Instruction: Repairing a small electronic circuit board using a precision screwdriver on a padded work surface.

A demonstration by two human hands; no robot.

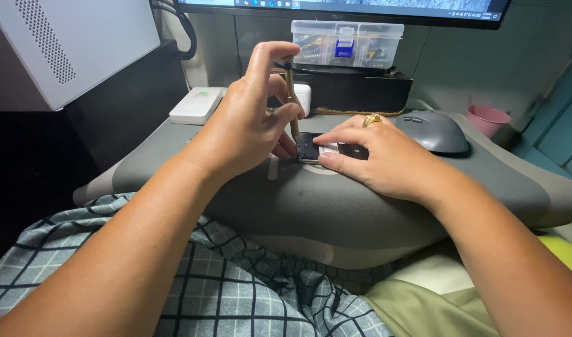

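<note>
Here, a grey lap cushion [336, 206] carries everything. At its top middle lies a small opened device [320, 150], likely light, stiff and fragile, best pinned by its edges. The right hand [386, 159] lies flat just right of it, 2 fingertips pressing it down. The left hand [248, 118], raised, pinches a slim upright screwdriver [291, 103], tip touching the device.
</note>
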